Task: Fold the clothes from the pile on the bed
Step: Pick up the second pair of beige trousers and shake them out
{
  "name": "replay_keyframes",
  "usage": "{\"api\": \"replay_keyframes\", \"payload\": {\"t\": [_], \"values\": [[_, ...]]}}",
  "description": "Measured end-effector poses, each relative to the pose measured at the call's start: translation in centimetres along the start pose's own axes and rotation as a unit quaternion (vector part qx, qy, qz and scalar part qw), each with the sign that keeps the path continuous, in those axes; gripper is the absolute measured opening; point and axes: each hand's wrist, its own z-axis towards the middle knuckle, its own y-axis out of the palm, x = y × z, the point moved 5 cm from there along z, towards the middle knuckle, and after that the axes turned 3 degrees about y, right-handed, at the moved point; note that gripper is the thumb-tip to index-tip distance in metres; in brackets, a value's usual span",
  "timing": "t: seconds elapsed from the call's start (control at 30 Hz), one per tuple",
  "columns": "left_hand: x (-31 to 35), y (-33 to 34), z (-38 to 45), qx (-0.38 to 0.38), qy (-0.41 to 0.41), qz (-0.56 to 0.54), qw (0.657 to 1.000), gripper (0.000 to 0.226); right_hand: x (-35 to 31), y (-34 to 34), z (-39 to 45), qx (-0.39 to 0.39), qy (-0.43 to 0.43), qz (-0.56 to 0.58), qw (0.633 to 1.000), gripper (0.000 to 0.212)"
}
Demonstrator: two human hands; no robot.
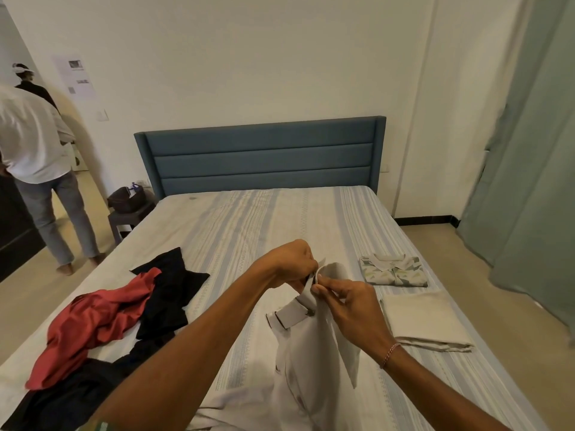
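1. Two bare hands meet above a bed point(280, 213) covered with a striped sheet.
2. The left hand point(292, 262) pinches the top edge of one pale grey pair of trousers point(311, 368), its grip closed tight on the waistband.
3. The right hand point(351, 303) pinches the same waistband just beside the left, its grip also holding the cloth. A red-and-white thread circles the right wrist.
4. The trousers hang from both hands down to the near end of the bed.
5. On the left of the bed lies a loose pile: one red garment point(93, 325) draped over black clothing point(168, 293).
6. On the right lie two folded items: one patterned collared shirt point(393, 270) and, nearer, one beige cloth point(423, 318).
7. One blue padded headboard point(261, 157) stands at the far end.
8. One person in a white shirt point(34, 141) stands at the far left.
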Motion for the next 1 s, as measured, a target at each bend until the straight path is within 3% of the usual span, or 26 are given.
{"api": "replay_keyframes", "payload": {"t": [0.2, 0.33, 0.43, 0.5, 0.57, 0.63, 0.77, 0.87, 1.0], "values": [[0.3, 0.5, 0.0, 0.006, 0.024, 0.046, 0.999, 0.033, 0.2, -0.9, 0.8, 0.025, 0.003, 0.026, 0.999, 0.037], [0.5, 1.1, 0.2, 0.007, 0.047, 0.06, 0.997, 0.052, 0.9, -1.3, 1.5, 0.043, 0.025, 0.021, 0.999, 0.026], [0.8, 1.0, -0.1, -0.032, 0.092, 0.049, 0.994, 0.044, 1.2, -1.5, 2.3, 0.032, 0.022, -0.005, 0.999, 0.039], [0.8, 0.3, -0.4, -0.05, 0.124, 0.047, 0.99, 0.036, 2.0, -1.9, 3.1, -0.029, 0.026, 0.031, 0.999, 0.054], [0.7, -0.5, -0.3, -0.043, 0.149, 0.055, 0.986, 0.031, 2.6, -2.3, 3.8, -0.114, 0.021, 0.057, 0.992, 0.05], [0.8, -1.1, -0.3, -0.033, 0.17, 0.071, 0.982, 0.026, 2.2, -2.9, 4.4, -0.17, -0.023, 0.009, 0.985, 0.039], [0.6, -1.8, -0.3, -0.066, 0.21, 0.183, 0.958, 0.026, -0.1, -4.0, 6.2, -0.204, -0.134, -0.137, 0.96, 0.041], [-1.0, -2.7, -0.2, -0.113, 0.176, 0.226, 0.951, 0.029, -1.1, -4.5, 7.4, -0.235, -0.163, -0.165, 0.944, 0.038], [-3.3, -4.3, -0.7, -0.141, 0.111, 0.23, 0.956, 0.039, -1.7, -6.0, 8.9, -0.307, -0.138, -0.181, 0.924, 0.034]]}}
